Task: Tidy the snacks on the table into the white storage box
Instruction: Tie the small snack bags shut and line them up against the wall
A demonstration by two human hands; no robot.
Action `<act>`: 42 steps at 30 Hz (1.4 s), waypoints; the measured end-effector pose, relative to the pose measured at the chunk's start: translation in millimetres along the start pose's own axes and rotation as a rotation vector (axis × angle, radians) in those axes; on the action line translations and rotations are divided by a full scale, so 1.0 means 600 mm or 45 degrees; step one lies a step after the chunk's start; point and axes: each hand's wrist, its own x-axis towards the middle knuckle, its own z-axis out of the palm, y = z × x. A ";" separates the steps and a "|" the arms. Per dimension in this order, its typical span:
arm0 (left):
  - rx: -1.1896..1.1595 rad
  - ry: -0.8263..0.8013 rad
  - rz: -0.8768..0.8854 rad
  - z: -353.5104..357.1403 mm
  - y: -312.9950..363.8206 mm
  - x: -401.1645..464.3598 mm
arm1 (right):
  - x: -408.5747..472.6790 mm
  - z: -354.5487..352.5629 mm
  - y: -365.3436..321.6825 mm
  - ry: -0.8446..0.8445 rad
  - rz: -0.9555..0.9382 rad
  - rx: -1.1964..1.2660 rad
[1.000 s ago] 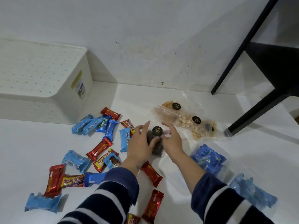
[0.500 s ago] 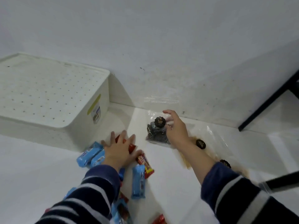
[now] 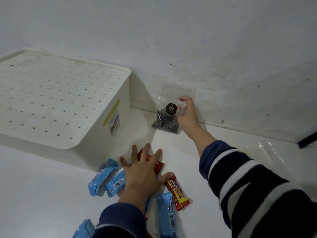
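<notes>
The white storage box stands at the left with its perforated lid on. My right hand grips a clear bag of dark swirl cookies against the wall, right of the box. My left hand lies flat, fingers spread, on a red snack bar in front of the box. Blue wafer packs lie to its left, another blue pack and a red-yellow Beng-beng bar lie to its right.
The white wall rises right behind the cookie bag. A black table leg end shows at the far right edge. One more blue pack lies at the bottom edge by my left sleeve.
My right hand has carried the cookie bag from the middle of the table back to the wall beside the box. My left hand let go of it and now rests on the snack bars.
</notes>
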 end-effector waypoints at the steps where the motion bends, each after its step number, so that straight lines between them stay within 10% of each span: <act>1: -0.003 -0.010 0.002 -0.001 0.001 0.000 | 0.001 -0.004 -0.003 -0.013 -0.001 -0.032; 16: 0.058 0.078 0.115 -0.037 0.073 -0.035 | -0.210 -0.182 -0.004 -0.382 0.071 -0.597; 29: -0.313 0.056 0.545 -0.004 0.304 -0.035 | -0.265 -0.414 0.061 0.087 0.516 -1.242; 42: -0.633 0.120 0.460 0.029 0.272 -0.078 | -0.277 -0.434 0.050 0.112 0.719 -0.669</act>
